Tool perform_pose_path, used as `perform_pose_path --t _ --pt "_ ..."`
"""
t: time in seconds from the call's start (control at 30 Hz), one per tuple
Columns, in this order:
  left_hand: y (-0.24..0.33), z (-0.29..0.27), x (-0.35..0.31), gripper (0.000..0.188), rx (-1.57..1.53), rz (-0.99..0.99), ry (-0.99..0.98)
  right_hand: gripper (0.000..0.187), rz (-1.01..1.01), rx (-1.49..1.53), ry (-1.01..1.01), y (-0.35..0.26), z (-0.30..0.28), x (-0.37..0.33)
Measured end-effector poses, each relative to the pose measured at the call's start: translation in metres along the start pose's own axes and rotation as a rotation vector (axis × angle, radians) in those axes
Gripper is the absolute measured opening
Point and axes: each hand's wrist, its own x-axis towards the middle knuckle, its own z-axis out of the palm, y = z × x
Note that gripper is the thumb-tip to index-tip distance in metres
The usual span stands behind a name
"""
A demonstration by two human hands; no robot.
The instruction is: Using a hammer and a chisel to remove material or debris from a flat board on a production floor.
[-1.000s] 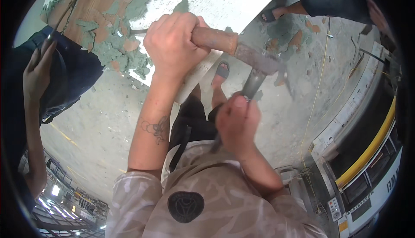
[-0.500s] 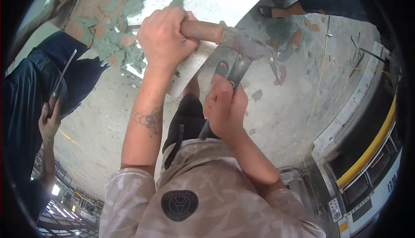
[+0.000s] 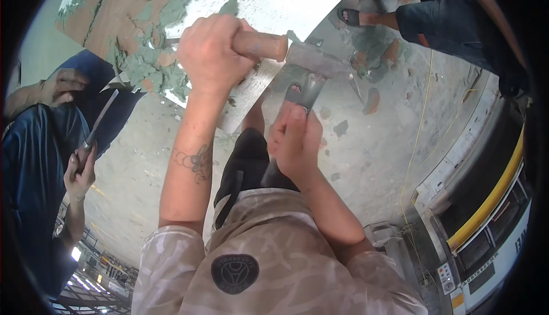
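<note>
Now further left, the right hand (image 3: pixel 296 143) clenches a grey metal hammer (image 3: pixel 314 62), seemingly striking the brown cylindrical handle (image 3: pixel 262 46) gripped tight by the left hand (image 3: pixel 209 55)

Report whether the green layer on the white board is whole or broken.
Broken: beyond the left hand, the green layer is ragged, the white board shows bare, and fragments lie on the floor.

And there's the chisel (image 3: pixel 260 45), thick brown round handle almost level, thin blade poking out leftward over flaking green coating (image 3: pixel 146 63)! Right at its butt sits the grey hammer (image 3: pixel 315 62), head blurred, shaft slanting down-left, and beneath the chisel spreads the white panel (image 3: pixel 280 0), stripped in a broad bright patch.
</note>
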Motion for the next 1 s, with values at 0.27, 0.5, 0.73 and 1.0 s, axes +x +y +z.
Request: perform_pose_path --t 0.27,0.5,0.73,1.0 --pt "-0.010 0.003 -0.003 0.021 0.065 0.080 0.071 0.048 -0.333 -0.464 -0.058 0.013 -0.005 0.005" --pt "-0.016 0.010 -0.002 0.027 0.003 0.116 0.072 0.039 -0.842 -0.920 0.031 0.026 -0.015 0.007" --pt "-0.019 0.011 -0.006 0.024 -0.056 0.100 0.007 0.046 -0.290 0.119 -0.230 0.030 -0.021 0.008" --pt "-0.016 -0.008 -0.005 0.023 -0.087 0.104 -0.009 0.044 -0.291 -0.063 0.045 -0.033 -0.047 -0.007"
